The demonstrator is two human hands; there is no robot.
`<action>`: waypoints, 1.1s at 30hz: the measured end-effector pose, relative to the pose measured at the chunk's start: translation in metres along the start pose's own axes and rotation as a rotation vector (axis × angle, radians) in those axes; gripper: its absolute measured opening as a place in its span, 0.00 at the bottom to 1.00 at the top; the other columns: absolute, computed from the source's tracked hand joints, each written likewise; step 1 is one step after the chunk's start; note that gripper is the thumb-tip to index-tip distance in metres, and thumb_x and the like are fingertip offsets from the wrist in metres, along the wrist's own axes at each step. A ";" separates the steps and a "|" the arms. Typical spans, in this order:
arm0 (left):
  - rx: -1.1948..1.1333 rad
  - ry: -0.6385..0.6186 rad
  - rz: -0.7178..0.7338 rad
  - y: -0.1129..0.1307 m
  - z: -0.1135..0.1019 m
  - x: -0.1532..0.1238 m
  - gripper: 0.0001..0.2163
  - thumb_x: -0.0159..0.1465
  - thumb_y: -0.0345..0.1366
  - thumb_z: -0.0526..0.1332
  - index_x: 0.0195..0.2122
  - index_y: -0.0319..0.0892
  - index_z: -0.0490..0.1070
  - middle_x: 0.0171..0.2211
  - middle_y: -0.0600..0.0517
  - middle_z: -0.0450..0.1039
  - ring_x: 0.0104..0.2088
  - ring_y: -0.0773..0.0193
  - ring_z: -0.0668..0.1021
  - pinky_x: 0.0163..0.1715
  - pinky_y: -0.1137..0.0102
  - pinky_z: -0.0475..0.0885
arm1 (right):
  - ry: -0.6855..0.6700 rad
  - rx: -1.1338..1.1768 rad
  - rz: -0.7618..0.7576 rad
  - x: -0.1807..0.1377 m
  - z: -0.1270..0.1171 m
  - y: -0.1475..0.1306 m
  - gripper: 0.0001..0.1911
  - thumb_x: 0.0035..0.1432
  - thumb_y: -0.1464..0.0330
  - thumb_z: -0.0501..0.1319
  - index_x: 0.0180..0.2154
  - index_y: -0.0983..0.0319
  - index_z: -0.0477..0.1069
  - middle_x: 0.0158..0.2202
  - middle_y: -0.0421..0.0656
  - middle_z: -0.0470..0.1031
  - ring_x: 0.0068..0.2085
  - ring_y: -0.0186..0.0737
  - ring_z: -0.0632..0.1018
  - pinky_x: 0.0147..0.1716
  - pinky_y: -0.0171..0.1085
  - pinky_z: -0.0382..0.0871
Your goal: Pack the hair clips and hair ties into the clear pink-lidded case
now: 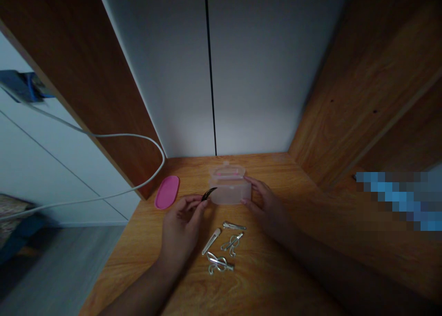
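Near the left edge of the wooden worktop [131, 261], a pink plastic lid [167, 192] lies apart from the box. The left hand [181, 224] pinches a black hair clip [208, 194] between thumb and fingers, just beside a translucent plastic box [229, 187] near the far edge; what the box holds is hard to make out. Several silver hair clips [232, 243] lie out on the worktop, between the hands. The right hand [265, 208], fingers spread and pinching nothing, touches the box's right side.

Perhaps four silver hair clips [211, 241]
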State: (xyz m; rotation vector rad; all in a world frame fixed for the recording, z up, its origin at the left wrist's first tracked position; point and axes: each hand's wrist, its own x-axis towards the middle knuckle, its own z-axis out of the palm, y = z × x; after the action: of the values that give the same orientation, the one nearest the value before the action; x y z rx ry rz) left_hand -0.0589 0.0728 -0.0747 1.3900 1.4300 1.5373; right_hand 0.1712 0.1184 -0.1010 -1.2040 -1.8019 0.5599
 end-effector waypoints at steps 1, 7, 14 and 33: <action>0.013 0.034 0.007 0.000 -0.001 0.001 0.06 0.59 0.36 0.68 0.35 0.40 0.77 0.35 0.47 0.82 0.36 0.59 0.83 0.39 0.68 0.77 | -0.006 0.010 0.003 -0.001 0.000 -0.002 0.25 0.59 0.67 0.63 0.58 0.55 0.65 0.59 0.47 0.70 0.60 0.48 0.70 0.61 0.53 0.62; 0.123 0.085 0.130 -0.010 -0.010 0.006 0.05 0.59 0.38 0.68 0.34 0.43 0.81 0.42 0.47 0.81 0.46 0.56 0.80 0.51 0.61 0.73 | -0.064 -0.008 -0.130 -0.007 -0.002 -0.013 0.11 0.56 0.70 0.66 0.43 0.56 0.72 0.52 0.46 0.72 0.55 0.48 0.73 0.56 0.50 0.67; 0.231 0.031 0.210 -0.019 -0.009 0.008 0.05 0.58 0.40 0.69 0.34 0.47 0.83 0.49 0.46 0.75 0.53 0.52 0.74 0.55 0.55 0.69 | -0.120 -0.018 -0.253 -0.015 0.001 -0.022 0.09 0.57 0.69 0.67 0.41 0.55 0.73 0.53 0.47 0.71 0.56 0.48 0.73 0.54 0.48 0.70; 0.214 -0.191 0.263 -0.018 -0.003 0.005 0.10 0.66 0.37 0.62 0.46 0.47 0.79 0.53 0.46 0.71 0.56 0.56 0.72 0.59 0.56 0.67 | 0.014 -0.007 0.008 -0.006 0.001 -0.011 0.11 0.52 0.71 0.67 0.39 0.57 0.70 0.47 0.43 0.75 0.52 0.47 0.75 0.55 0.49 0.67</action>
State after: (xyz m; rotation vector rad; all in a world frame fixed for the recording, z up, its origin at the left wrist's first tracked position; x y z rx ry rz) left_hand -0.0670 0.0808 -0.0904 1.8635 1.3664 1.3906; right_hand 0.1657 0.1083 -0.0964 -1.2177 -1.7895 0.5482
